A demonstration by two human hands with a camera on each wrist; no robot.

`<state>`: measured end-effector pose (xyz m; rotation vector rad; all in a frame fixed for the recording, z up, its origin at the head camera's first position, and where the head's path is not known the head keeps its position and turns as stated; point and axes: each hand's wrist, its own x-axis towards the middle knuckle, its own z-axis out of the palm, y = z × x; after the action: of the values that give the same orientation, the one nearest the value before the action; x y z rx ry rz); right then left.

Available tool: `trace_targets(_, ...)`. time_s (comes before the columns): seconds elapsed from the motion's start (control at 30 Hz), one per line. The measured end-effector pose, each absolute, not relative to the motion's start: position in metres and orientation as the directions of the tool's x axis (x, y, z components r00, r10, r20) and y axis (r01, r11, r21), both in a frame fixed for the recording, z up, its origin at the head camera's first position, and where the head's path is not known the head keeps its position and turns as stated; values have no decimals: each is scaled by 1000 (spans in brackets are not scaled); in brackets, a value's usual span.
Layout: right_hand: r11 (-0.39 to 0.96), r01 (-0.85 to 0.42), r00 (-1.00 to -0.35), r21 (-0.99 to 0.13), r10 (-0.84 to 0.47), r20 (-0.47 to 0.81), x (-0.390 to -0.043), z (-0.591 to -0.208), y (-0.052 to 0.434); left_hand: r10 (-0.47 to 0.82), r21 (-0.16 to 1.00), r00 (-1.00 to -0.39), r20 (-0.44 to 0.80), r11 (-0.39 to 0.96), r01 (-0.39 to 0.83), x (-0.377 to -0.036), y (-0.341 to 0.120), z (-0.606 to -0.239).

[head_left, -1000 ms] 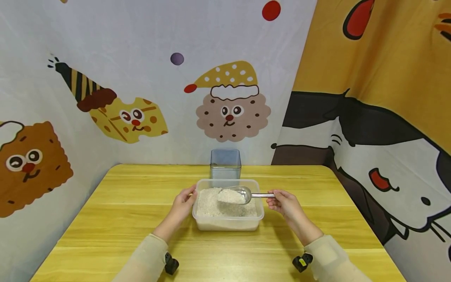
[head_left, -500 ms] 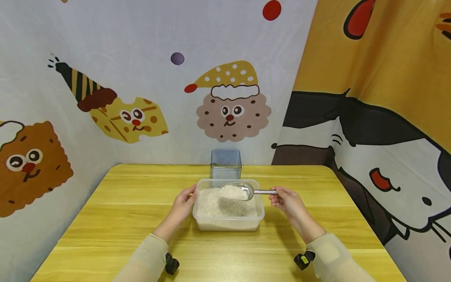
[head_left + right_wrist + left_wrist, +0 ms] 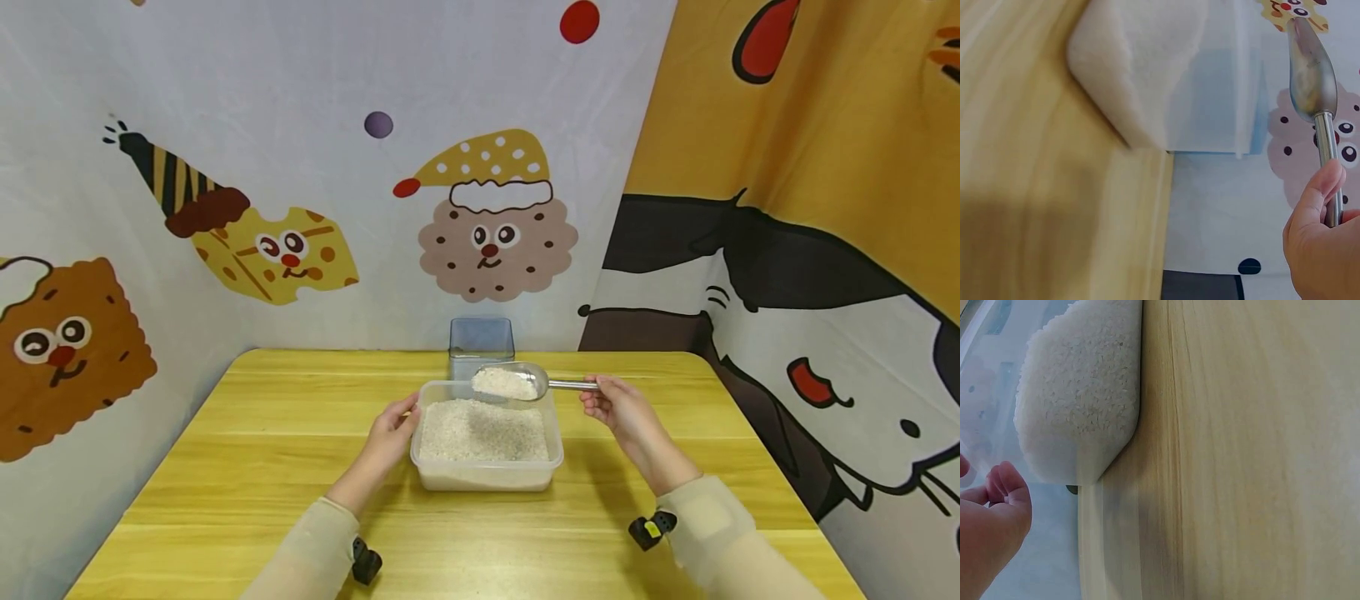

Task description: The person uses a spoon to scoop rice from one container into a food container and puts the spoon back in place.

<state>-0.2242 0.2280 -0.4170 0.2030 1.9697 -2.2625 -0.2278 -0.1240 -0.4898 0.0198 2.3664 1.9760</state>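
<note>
A clear plastic container [image 3: 486, 477] of white rice [image 3: 448, 433] stands mid-table. At its left end, my left hand [image 3: 390, 427] holds the rim; the left wrist view shows the curled fingers [image 3: 1013, 482] against the wall. My right hand [image 3: 628, 418] grips the handle of a metal scoop [image 3: 1314, 75], thumb along the shaft. Heaped with rice, the scoop hangs level above the container's back rim, just in front of a bluish transparent box [image 3: 482, 335]. The right wrist view shows the scoop from the side and underneath, hiding its load.
The bluish box stands behind the rice container at the table's back edge, its lower part partly hidden. A printed cloth [image 3: 315, 100] hangs right behind the wooden table [image 3: 262, 433]. Small black cameras [image 3: 366, 561] sit at both wrists.
My right hand has raised the rice-filled scoop and carried it back and slightly right, from over the rice to the back rim. The left hand and container stay in place.
</note>
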Motion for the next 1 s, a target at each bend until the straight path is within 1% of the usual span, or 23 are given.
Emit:
trace_targets(0.4,-188,135,-990,-973,20,-142,-246,-392,234,47,985,-999,-17,172,-9,-228,-123,-492)
trace_targets(0.6,-189,134,-988,-973,46,-145,-259,-388,235,50,985,-999,-21,172,-12,-227,-124,-490)
trace_targets(0.7,-172,137,-986,-976,67,-150,-264,-387,236,61,986,-998,-34,165,-23,-222,-123,-477)
trace_targets(0.83,-161,149,-981,-976,98,-166,-270,-387,237,56,984,-998,-40,177,-29,-222,-123,-477)
trace_targets(0.93,-162,150,-979,-975,111,-169,-274,-388,238,46,982,-998,-30,189,-21,-227,-124,-488)
trace_targets(1.0,-165,139,-981,-977,113,-158,-276,-388,238,45,982,-998,-32,189,-22,-226,-123,-487)
